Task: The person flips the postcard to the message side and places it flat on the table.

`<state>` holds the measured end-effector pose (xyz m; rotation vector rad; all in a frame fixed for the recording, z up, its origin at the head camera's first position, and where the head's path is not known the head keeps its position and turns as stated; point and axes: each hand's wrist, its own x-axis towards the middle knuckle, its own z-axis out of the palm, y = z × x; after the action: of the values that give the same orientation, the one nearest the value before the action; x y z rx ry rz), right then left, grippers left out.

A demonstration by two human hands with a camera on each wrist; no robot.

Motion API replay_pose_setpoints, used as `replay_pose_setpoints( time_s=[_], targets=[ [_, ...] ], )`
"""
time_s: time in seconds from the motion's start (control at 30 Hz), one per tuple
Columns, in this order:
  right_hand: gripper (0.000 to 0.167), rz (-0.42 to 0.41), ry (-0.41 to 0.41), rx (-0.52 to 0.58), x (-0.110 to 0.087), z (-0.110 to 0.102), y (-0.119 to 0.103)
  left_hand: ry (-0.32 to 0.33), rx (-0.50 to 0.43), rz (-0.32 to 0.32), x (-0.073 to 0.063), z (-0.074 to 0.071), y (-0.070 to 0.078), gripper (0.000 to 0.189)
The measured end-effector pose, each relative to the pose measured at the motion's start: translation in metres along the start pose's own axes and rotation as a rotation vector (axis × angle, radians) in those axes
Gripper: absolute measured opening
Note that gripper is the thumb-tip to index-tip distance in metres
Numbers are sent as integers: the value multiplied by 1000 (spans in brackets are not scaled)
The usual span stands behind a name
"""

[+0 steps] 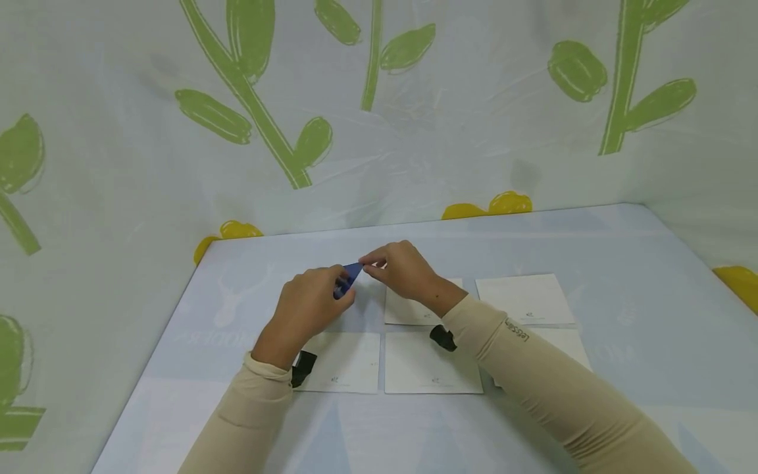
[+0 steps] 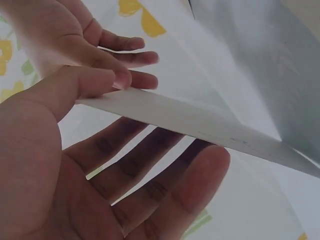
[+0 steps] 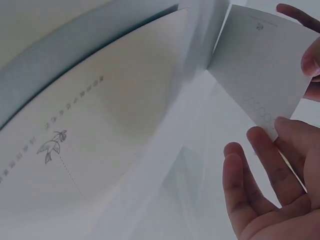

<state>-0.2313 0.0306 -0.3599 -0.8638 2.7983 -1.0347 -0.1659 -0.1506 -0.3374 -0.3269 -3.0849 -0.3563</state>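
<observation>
My left hand (image 1: 314, 303) holds a postcard (image 1: 354, 271) raised over the far part of the table, its blue face toward the head camera. In the left wrist view the postcard (image 2: 175, 116) appears nearly edge-on, with fingers spread behind it. My right hand (image 1: 408, 270) pinches one corner between thumb and index finger. From the right wrist, the white back of the postcard (image 3: 265, 60) shows a row of small circles near the pinched corner. The other fingers of the right hand (image 3: 275, 190) are away from the postcard.
Several white cards lie in two rows on the pale blue tablecloth (image 1: 379, 428), including a front card (image 1: 432, 368) and a back right card (image 1: 524, 299). A fabric wall with green leaves (image 1: 405, 46) rises behind the table. Black wrist straps partly cover some cards.
</observation>
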Motion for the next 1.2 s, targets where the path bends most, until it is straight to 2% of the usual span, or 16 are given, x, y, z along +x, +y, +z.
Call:
replay_pose_setpoints(
  time_s=[0.23, 0.43, 0.8, 1.03, 1.2],
  targets=[
    [24, -24, 57, 63, -5, -4, 3, 97, -61, 49, 0, -1, 2, 22],
    [23, -51, 121, 86, -10, -9, 3, 155, -80, 76, 0, -2, 5, 22],
    [22, -56, 196, 66, -19, -15, -5, 282, -117, 137, -9, -1, 5, 20],
    [21, -109, 244, 51, -21, -16, -7, 408, -116, 170, -11, 3, 3, 16],
    [25, -111, 252, 56, -23, -15, -9, 503, -110, 170, -14, 3, 2, 16]
  ],
)
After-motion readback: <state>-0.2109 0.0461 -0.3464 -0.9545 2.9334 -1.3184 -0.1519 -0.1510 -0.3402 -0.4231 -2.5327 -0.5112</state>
